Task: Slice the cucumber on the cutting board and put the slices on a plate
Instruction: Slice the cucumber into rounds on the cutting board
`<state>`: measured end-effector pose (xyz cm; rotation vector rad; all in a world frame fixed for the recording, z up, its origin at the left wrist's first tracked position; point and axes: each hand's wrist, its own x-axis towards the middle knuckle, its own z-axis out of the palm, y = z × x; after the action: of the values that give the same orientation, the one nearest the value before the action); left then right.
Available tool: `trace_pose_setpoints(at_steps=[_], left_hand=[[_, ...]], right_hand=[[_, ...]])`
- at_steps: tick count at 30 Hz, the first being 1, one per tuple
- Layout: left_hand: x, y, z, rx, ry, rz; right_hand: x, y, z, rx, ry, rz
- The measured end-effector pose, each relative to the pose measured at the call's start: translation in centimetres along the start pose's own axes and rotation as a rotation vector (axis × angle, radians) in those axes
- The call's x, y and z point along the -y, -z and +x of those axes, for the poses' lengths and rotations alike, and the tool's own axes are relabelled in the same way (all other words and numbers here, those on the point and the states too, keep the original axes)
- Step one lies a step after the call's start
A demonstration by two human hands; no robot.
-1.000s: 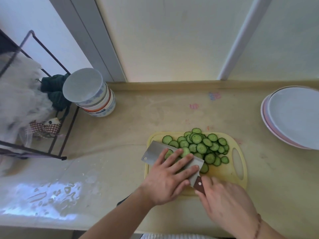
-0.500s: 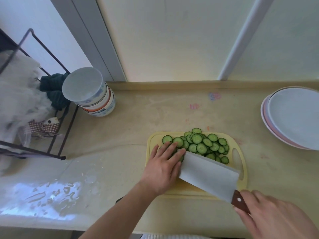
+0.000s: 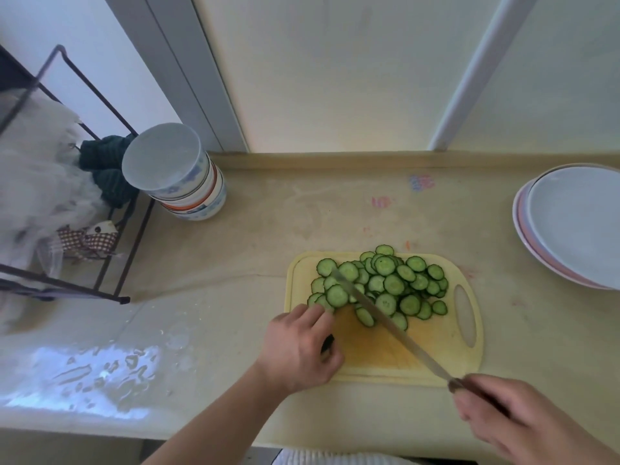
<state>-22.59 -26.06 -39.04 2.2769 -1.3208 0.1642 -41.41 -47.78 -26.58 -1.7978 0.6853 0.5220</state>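
Evidently you held the knife [image 3: 389, 320] edge-up by its handle in your right hand [image 3: 523, 427], blade among the cucumber slices [image 3: 385, 286] heaped on the cutting board [image 3: 379, 354], left hand [image 3: 298, 350] fingers curled beside them, probably for gathering them plateward.

Pale green cucumber slices [image 3: 385, 283] with dark green rims cover a yellow cutting board [image 3: 375, 357] at centre. White plates [image 3: 577, 226], one pink-edged, sit at right; blue-and-orange patterned bowls [image 3: 188, 193], dark green cloth [image 3: 107, 169] and red-checked fabric [image 3: 84, 239] at left.

Beige countertop [image 3: 335, 209] below pale wall [image 3: 335, 68]
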Motion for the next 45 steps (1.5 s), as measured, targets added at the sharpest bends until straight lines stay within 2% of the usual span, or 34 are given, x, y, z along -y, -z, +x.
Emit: trace_pose_setpoints(at_steps=[3,11,18,24,33,45], left_hand=[[0.3,0.1,-1.4,0.018,-0.048,0.023],[1.5,0.7,-3.2,0.067,-0.191,-0.027],[0.9,-0.3,-3.1,-0.004,-0.102,-0.092],[0.1,-1.1,-2.0,-0.023,0.002,-0.042],[0.5,-0.8,-3.1,-0.013,-0.088,-0.008],[0.4,-0.7,-2.6,-0.076,-0.087,-0.012]], right_hand=[[1.1,-1.5,2.7,0.198,-0.024,0.136],[0.6,-2.8,7.1,0.335,-0.124,0.022],[-0.9,-2.4,6.5,0.231,-0.158,0.147],[-0.4,-4.4,6.0,0.194,-0.101,0.095],[0.0,-6.0,5.6,0.199,-0.088,0.111],[0.4,-5.1,3.7,0.133,0.032,0.091]])
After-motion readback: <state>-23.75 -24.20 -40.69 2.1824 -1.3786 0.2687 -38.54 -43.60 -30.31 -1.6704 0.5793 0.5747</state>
